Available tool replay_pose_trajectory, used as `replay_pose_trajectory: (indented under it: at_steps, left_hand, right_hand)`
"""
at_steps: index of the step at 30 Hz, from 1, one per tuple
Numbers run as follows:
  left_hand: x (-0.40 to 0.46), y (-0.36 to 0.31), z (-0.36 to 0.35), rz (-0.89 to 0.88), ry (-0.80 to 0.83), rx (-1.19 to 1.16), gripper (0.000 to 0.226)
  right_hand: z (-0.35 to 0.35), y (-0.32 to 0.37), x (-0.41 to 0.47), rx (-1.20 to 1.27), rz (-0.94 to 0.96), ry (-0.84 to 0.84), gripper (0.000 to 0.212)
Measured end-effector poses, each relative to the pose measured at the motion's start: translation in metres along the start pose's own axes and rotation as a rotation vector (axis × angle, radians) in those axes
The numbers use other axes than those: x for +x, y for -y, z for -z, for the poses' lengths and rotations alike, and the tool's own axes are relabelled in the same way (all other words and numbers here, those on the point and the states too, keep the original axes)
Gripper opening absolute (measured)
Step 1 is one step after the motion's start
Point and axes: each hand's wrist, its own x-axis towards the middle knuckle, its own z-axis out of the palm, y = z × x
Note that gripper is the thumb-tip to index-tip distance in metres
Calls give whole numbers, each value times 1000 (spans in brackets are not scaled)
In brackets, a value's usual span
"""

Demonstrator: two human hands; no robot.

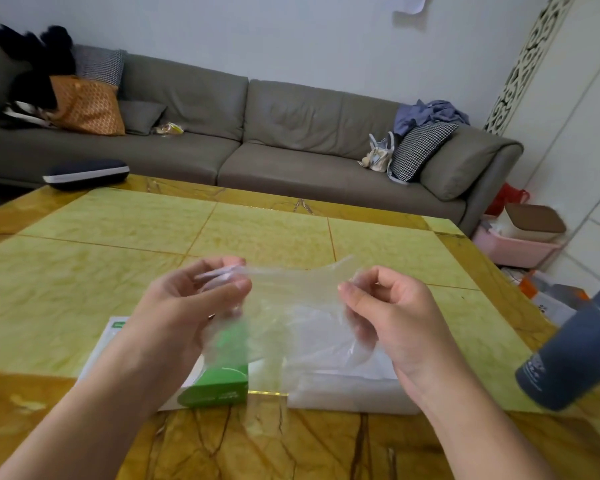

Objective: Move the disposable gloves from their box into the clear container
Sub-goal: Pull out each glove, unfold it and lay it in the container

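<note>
Your left hand and right hand each pinch an end of a clear disposable glove, stretched between them above the table. Below your left hand lies the green-and-white glove box; just beside it, under your right wrist, the clear container. A dark blue bottle stands tilted at the right table edge. Grey sofa behind.

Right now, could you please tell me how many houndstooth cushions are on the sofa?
2: one houndstooth cushion at the sofa's left end behind the orange bag, the other houndstooth cushion against its right armrest. More may be hidden under the clothes.
</note>
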Motion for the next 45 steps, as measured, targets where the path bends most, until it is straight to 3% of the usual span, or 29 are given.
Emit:
replay_pose_trajectory:
  at_steps: [4,8,10,12,15,19,21,31,34,37,41,45]
  left_hand:
    - [2,-4,10,-28,45,-258,26]
    - [0,3,10,68,115,-480,79]
    - [0,8,4,148,162,-435,103]
    - [-2,13,-5,239,225,-281,108]
    - [-15,22,-28,215,350,-17,94]
    - [-22,27,-45,120,192,78,44]
    - [-22,23,-43,99,184,140,33]
    - [-20,8,-19,199,364,295,37]
    - [-17,8,-15,275,390,291,56]
    - [-19,23,-22,340,261,156,75]
    - [-15,32,-37,200,-8,-141,41]
    - [-11,30,-36,29,-85,14,25]
  right_hand:
    - [-4,5,-1,112,-41,-32,10]
    - [-4,12,-2,294,-74,-75,4]
    - [-3,13,-2,367,-83,-121,4]
    - [-4,11,-2,377,-77,-140,5]
    - [-9,3,-3,281,-30,-137,9]
    - [-13,-2,-6,100,80,-129,10]
    - [-8,-3,-5,96,101,-158,10]
    - [10,-4,2,97,97,-211,8]
    - [13,-3,2,126,72,-209,10]
    - [10,-5,1,159,31,-155,11]
    - [12,-6,0,131,-1,-92,8]
    - [26,-5,2,113,-6,-85,6]
